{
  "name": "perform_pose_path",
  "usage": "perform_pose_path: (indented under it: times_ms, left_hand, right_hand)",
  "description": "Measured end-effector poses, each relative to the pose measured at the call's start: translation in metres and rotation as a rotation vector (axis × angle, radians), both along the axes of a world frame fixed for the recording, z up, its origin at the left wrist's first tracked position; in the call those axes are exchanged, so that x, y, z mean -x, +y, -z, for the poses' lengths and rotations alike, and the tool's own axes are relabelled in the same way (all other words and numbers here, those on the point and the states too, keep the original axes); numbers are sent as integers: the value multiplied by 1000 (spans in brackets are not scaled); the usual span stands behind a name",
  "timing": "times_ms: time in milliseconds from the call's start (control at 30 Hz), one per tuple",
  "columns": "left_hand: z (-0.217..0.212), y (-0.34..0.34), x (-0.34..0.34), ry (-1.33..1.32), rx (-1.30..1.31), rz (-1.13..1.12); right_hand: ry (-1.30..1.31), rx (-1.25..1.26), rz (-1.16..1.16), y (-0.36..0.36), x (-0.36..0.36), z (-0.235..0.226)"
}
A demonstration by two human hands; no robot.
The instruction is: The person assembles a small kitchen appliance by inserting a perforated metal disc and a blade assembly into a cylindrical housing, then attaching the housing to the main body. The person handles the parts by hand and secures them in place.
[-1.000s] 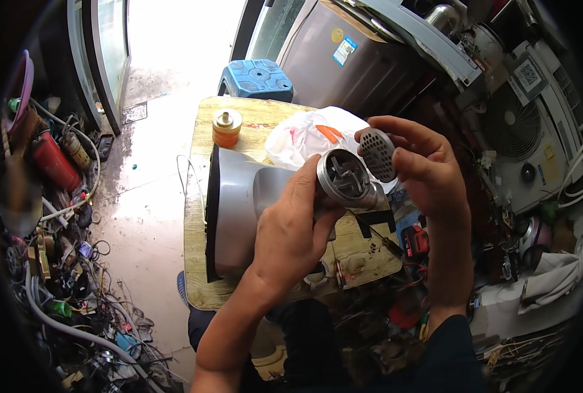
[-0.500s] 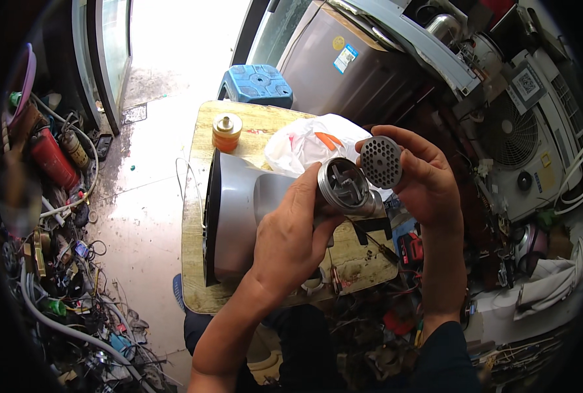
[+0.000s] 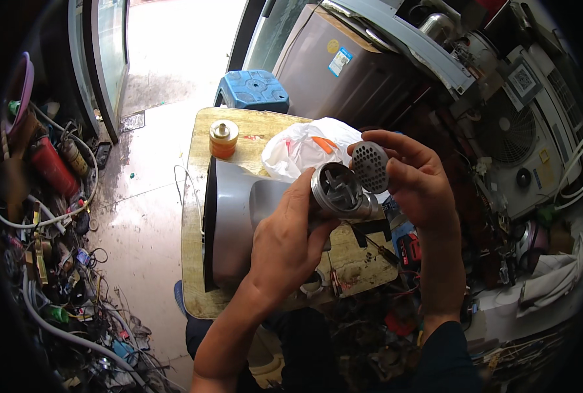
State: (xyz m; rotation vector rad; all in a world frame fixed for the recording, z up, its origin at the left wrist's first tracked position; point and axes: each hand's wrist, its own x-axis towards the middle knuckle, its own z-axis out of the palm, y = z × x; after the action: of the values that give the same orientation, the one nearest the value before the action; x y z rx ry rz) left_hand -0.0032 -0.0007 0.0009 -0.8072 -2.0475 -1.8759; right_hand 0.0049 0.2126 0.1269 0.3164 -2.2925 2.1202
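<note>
A silver meat grinder (image 3: 233,213) lies on a small wooden table, its threaded metal head (image 3: 315,190) facing me on the right. A cross-shaped cutting blade (image 3: 338,187) sits inside the head's round mouth. My left hand (image 3: 283,242) is wrapped around the grinder's head, thumb and fingers on either side. Between the thumb and fingers of my right hand (image 3: 422,173) is a round grinder plate (image 3: 370,167) full of small holes. It is tilted and held close to the right rim of the mouth, partly overlapping it in view.
On the table (image 3: 203,131) stand a jar of orange liquid (image 3: 224,139) and a white plastic bag (image 3: 294,147). A screwdriver (image 3: 376,245) lies near the right edge. Beyond is a blue stool (image 3: 254,90). Cables and scrap (image 3: 81,314) cover the floor at left.
The grinder plate in my right hand has moved slightly left, nearer the grinder's mouth, and is turned more sideways. My left hand keeps its hold; the whole view has shifted a little.
</note>
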Motion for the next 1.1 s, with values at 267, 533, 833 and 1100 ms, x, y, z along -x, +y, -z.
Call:
perform_pose_path:
  times_ms: [267, 533, 833, 1100]
  left_hand:
    - [-4, -1, -2, -32, -6, 11]
    - [-3, -1, -3, -49, 14, 17]
    - [-1, -1, -2, -50, -7, 39]
    - [-1, -2, -3, -57, -12, 69]
  right_hand:
    - [77, -168, 8, -13, -6, -11]
    - [142, -412, 31, -20, -9, -13]
    - [380, -764, -3, -31, -8, -12]
    - [430, -992, -21, -45, -10, -21]
